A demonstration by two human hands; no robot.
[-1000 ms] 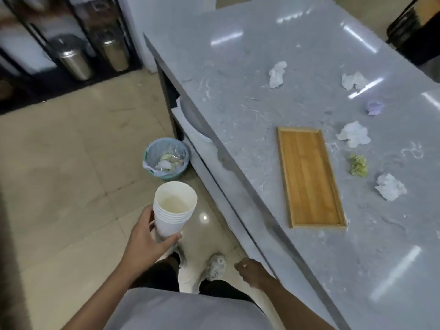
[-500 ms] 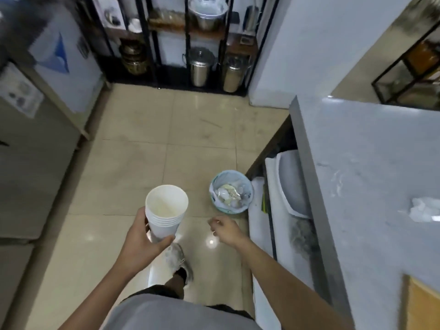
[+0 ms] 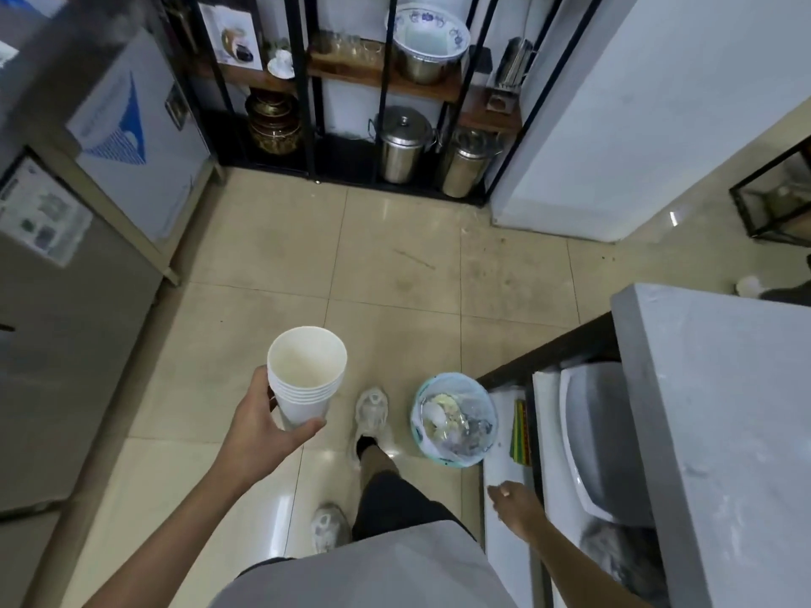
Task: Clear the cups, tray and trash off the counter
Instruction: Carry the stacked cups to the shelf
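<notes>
My left hand [image 3: 259, 427] grips a stack of white paper cups [image 3: 306, 379], held upright over the floor with the top cup looking empty. My right hand [image 3: 513, 498] hangs loosely curled and holds nothing, beside the counter's lower shelf. A small blue waste bin [image 3: 454, 419] with a plastic liner and rubbish inside stands on the floor to the right of the cups, near my forward foot. The grey stone counter [image 3: 724, 410] fills the right edge; the tray and the trash on it are out of view.
A black metal rack [image 3: 386, 103] with steel pots [image 3: 401, 144] and bowls stands ahead against the wall. Steel appliances [image 3: 87, 212] line the left side. A white basin [image 3: 597, 436] lies on the shelf under the counter. Beige tiled floor [image 3: 395, 265] spreads between them.
My view has swung left, away from the countertop and toward the rack. I have stepped forward, so the bin now lies close by my foot. My right hand dropped back beside the shelf.
</notes>
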